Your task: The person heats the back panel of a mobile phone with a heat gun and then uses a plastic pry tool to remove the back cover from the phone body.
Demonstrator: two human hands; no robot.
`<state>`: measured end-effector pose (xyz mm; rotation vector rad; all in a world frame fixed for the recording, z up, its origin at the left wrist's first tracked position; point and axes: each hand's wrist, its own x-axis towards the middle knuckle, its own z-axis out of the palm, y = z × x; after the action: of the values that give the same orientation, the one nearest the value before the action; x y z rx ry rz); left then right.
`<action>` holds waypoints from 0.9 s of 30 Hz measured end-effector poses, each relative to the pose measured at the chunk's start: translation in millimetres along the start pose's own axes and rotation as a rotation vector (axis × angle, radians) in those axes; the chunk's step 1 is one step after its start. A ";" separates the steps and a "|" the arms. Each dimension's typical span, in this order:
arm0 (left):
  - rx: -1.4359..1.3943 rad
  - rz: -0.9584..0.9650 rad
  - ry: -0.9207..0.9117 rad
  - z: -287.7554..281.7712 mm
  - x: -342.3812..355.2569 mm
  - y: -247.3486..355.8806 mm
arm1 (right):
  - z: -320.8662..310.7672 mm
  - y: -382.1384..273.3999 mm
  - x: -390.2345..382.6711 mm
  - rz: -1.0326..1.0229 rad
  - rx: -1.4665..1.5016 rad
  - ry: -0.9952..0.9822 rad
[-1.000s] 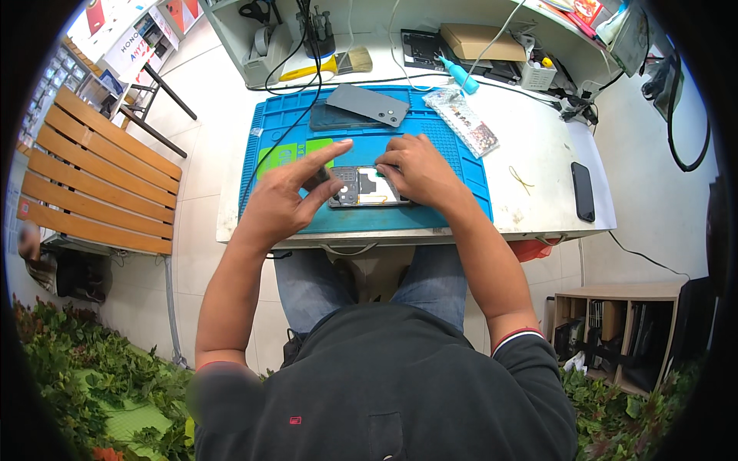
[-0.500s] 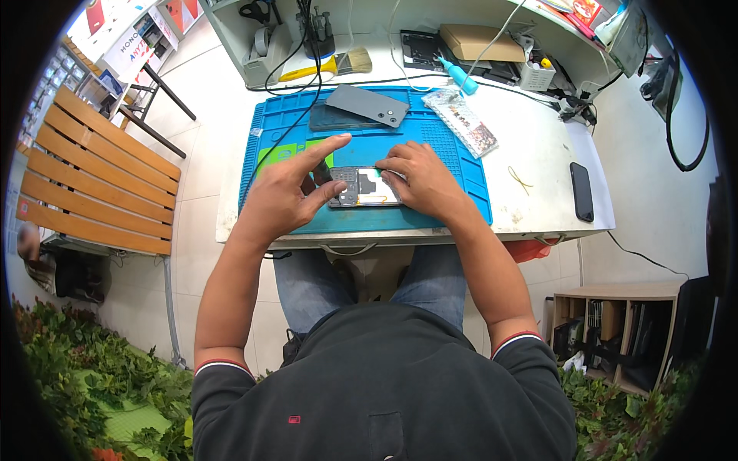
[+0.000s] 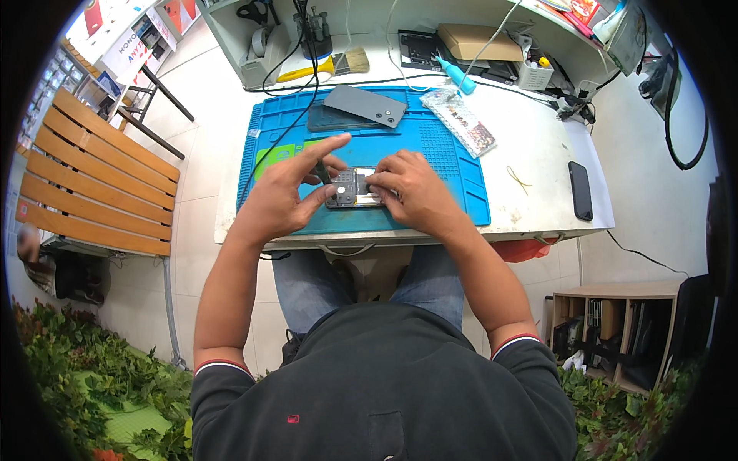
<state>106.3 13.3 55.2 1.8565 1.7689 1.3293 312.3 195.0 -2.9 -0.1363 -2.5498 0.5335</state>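
An opened phone [image 3: 344, 189], its inner parts bare, lies on the blue work mat [image 3: 430, 134] in front of me. My left hand [image 3: 288, 188] is at the phone's left end, with a slim dark tool [image 3: 324, 172] held between thumb and fingers and tilted over the phone. My right hand [image 3: 407, 188] covers the phone's right end, its fingertips bent together on the inner parts. Whatever is under or between those fingertips is hidden. Farther back on the mat, a grey phone back cover [image 3: 365, 104] with camera holes lies on a dark flat panel.
A bubble-wrap packet [image 3: 461, 123] lies on the mat's right part, near a light-blue bottle [image 3: 459, 77]. Behind the mat is a yellow-handled brush [image 3: 330, 66]. Black cables [image 3: 314, 84] hang across its left side. A dark phone [image 3: 580, 190] rests on the table at right.
My right hand has slid slightly left over the phone, its fingers now farther in on the inner parts. The left hand stays nearly in place with its tool.
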 end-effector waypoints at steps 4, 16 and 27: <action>0.158 -0.153 -0.087 -6.4 -2.9 3.8 | 3.1 -11.5 -4.2 -0.023 0.024 -0.020; 0.140 -0.150 -0.101 -7.7 -6.2 8.6 | 14.0 -11.4 0.6 -0.028 0.040 -0.010; 0.119 -0.051 0.019 1.5 -13.3 -3.2 | 15.2 -18.5 6.8 -0.044 0.056 -0.010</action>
<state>107.3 2.7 46.4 1.8506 1.9304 1.2526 298.8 174.1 -4.3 -0.0581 -2.5385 0.5893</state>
